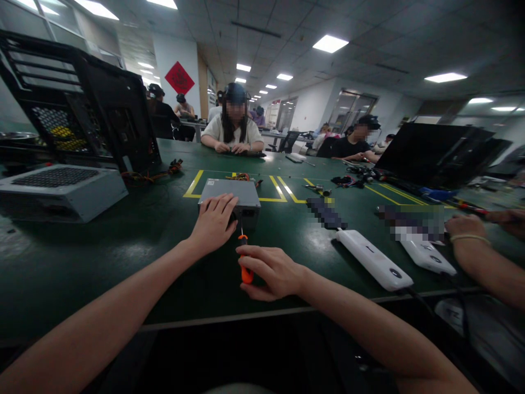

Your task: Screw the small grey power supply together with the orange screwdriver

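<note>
A grey metal computer power supply (246,191) stands on the green table in front of me, with colored wires behind it. My left hand (214,220) grips its near left part, fingers over the top and thumb low by the front face. In my right hand (274,272) is a screwdriver (246,269) with an orange and black handle. Its shaft points away from me, at the near face of the power supply beside my left thumb. Whether the tip sits in a screw I cannot tell.
Left are another power supply (61,189) and a black computer case (90,109). Two white power banks (371,257) with cables lie right, near a co-worker's hands (467,230). Another black case (435,156) stands farther back. Across the table sits a person (234,131).
</note>
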Demonstrator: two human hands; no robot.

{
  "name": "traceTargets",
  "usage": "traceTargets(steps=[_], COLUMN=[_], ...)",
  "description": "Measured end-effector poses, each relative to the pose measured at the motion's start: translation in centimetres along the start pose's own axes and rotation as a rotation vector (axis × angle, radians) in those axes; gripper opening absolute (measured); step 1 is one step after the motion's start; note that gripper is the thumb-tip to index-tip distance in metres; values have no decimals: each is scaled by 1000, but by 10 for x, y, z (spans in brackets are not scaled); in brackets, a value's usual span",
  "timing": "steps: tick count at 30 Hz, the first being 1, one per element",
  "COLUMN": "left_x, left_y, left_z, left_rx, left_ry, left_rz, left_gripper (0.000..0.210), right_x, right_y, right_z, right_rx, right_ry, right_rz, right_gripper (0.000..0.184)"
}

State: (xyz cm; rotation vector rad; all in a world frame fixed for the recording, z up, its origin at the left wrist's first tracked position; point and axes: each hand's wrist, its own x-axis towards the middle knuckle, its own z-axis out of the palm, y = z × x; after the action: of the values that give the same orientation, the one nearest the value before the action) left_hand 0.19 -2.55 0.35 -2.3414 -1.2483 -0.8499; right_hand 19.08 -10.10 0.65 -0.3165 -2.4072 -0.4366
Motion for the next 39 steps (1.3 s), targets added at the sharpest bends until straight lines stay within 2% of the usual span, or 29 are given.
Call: traceTargets(steps=[5,10,13,16,19,25,28,32,36,39], left_x=[0,0,0,0,0,0,0,0,0,0], left_y=[1,2,2,1,1,1,2,2,1,1], left_z=[-2,-3,-3,-2,-2,-2,-3,-3,-2,-2], left_rx=[-8,3,-4,-6,-15,-31,-21,-19,-13,-5], left_ry=[-4,-6,-4,-2,-2,0,-3,3,-3,-6], left_rz=[0,4,5,3,-2,-6,-7,-5,-8,-6], left_gripper=[47,47,47,48,47,48,48,47,48,48], right_x=[1,1,0,0,0,1,2,1,-1,0], right_y=[0,1,1,0,0,1,0,1,2,1], right_z=[-2,1,1,0,2,2,1,3,7,4], right_rx=[-86,-29,0,-52,-77,7,-35,-93,-36,8], right_ry=[16,61,37,9,33,51,8,41,101,56], right_rz=[-62,-16,-4,-43,-79,5,-17,-55,-5,12], right_gripper=[32,30,32,35,32,37,35,35,39,40])
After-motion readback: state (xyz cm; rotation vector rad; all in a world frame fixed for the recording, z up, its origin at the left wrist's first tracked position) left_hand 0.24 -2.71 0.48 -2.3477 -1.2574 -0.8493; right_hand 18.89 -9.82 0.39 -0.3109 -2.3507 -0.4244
